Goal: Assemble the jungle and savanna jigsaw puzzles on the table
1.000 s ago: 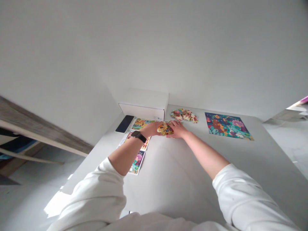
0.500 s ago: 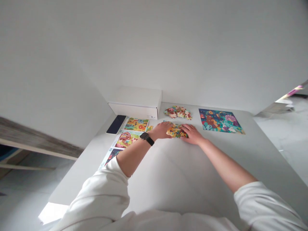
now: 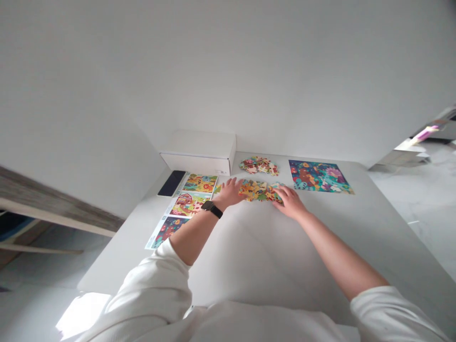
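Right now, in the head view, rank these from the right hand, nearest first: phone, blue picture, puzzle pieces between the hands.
1. Puzzle pieces, just left of it.
2. Blue picture, beyond, to the right.
3. Phone, at far left.

Single head-worn view — forward and down from above the wearer's torso [image 3: 263,325]; the table [image 3: 256,256] lies below centre, well apart from the lens. The wall [image 3: 228,71] fills the top.

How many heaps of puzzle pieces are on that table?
2. The near heap lies mostly between the left hand and right hand; the far heap lies beyond it, closer to the wall. The hands may hide part of the near heap.
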A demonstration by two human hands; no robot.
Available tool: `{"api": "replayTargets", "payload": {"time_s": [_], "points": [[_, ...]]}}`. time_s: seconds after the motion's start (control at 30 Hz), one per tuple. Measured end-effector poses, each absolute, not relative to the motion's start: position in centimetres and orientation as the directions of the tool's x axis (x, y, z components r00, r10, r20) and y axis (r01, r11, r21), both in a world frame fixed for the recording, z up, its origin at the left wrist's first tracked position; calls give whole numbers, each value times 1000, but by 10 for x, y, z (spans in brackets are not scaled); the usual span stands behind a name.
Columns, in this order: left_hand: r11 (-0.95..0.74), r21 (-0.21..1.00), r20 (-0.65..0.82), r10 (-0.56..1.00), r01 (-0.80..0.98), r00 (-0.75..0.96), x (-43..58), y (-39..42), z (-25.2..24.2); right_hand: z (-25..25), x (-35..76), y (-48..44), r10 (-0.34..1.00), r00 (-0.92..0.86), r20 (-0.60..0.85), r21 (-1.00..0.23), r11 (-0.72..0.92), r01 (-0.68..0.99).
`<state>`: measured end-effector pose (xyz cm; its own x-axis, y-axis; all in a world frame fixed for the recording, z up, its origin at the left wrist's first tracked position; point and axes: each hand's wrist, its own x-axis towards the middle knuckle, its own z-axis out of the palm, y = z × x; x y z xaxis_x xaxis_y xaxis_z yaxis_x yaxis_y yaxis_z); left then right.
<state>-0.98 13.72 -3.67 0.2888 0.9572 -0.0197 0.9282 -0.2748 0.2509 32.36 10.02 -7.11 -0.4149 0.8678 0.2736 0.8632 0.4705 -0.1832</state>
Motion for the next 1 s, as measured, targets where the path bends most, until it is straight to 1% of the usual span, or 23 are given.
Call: {"api": "replayTargets", "payload": {"time_s": [0.07, 0.1, 0.17, 0.27, 0.33, 0.4, 0.5, 0.67, 0.8, 0.9, 1.0], "points": [[-182, 248, -15, 981, 952, 191, -21, 128, -41, -75, 324, 93, 886, -372, 278, -199, 432, 880], [-172, 260, -8, 984, 950, 180, -23, 126, -43, -77, 324, 90, 895, -352, 275, -204, 412, 888], [-208, 316, 19, 977, 926, 213, -22, 124, -46, -79, 321, 85, 912, -310, 270, -210, 369, 905], [-324, 425, 86, 944, 845, 318, -8, 124, -48, -79, 318, 77, 925, -259, 277, -213, 322, 922], [-376, 454, 134, 925, 807, 356, 0, 122, -48, -77, 318, 73, 933, -224, 283, -218, 290, 932], [-360, 443, 161, 933, 821, 322, 4, 116, -48, -74, 318, 70, 943, -191, 272, -227, 256, 939], [-293, 410, 149, 956, 864, 253, 2, 109, -51, -72, 319, 72, 951, -178, 252, -243, 240, 940], [-321, 384, 173, 946, 866, 274, 4, 110, -51, -67, 316, 87, 952, -169, 254, -255, 235, 938], [-287, 376, 190, 955, 881, 230, 11, 105, -45, -67, 313, 94, 935, -180, 306, -255, 263, 931], [-306, 390, 234, 945, 868, 228, 15, 88, -42, -67, 311, 93, 916, -188, 353, -246, 285, 926], [-383, 454, 285, 918, 805, 276, 17, 68, -37, -63, 313, 86, 894, -212, 394, -223, 317, 922]]}}
